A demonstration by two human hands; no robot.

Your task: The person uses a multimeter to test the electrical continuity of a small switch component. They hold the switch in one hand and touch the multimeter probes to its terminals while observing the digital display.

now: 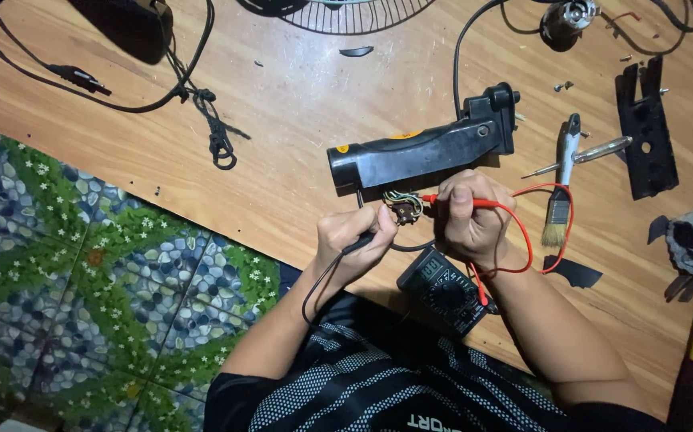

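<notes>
Two bare hands work over a small wired switch [403, 210] on a wooden floor [298, 104], seen from a head-worn camera. The left hand [354, 242] is closed around a black multimeter probe [362, 242], its tip pointing toward the switch; the right hand [468, 220] pinches a red probe [462, 201] whose tip reaches the switch's bundle of thin wires. A black multimeter [445, 290] lies just below the hands, between the forearms, with the red lead [526, 232] looping away to the right. Just above the switch rests a black tool handle [426, 149] with its cord [462, 48] running up and away. To the right lie a paintbrush [561, 200], a screwdriver [586, 154] and a black plastic casing piece [646, 132]. A pebble-patterned mat [82, 264] covers the floor at left.
</notes>
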